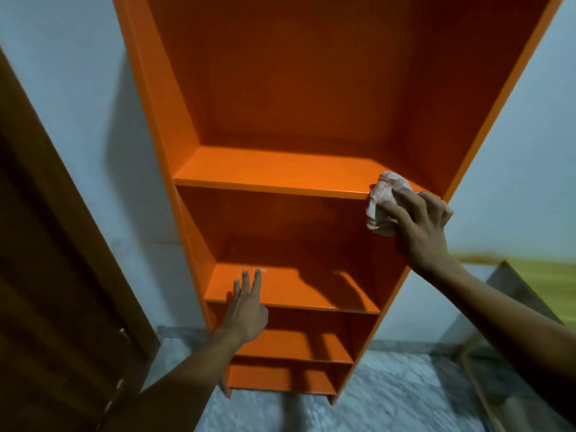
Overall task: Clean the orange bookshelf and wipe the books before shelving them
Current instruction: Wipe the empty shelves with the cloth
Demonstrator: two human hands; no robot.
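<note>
From the head camera, looking down, a tall orange bookshelf [280, 120] stands against a pale blue wall [78, 88]. Its boards show one below another: an upper shelf board [265, 169], a middle shelf board [290, 289], and two lower ones near the floor.

The right hand [420, 226] is at the right end of the upper shelf board, at its front edge, close to the bookshelf's right side panel. Its fingers curl round a crumpled cloth [385, 201], whitish with faint reddish marks, gripping it. The top of the cloth lies on the board's surface and the rest bunches down over the front edge, under the hand.

The left hand [246, 310] reaches to the middle shelf board, toward its left half. Its fingers [257, 280] are straight and spread a little, lying flat on the board; it holds nothing. The palm sits over the board's front edge. A small pale smudge shows on the board just beyond the fingertips.

A dark brown wooden door [46, 275] stands to the left of the bookshelf. The floor [389, 394] below is grey and mottled. At the right, beyond the right forearm, a yellow-green surface [545, 275] and a greyish slanted panel [514, 285] are in view; what they are cannot be told.
</note>
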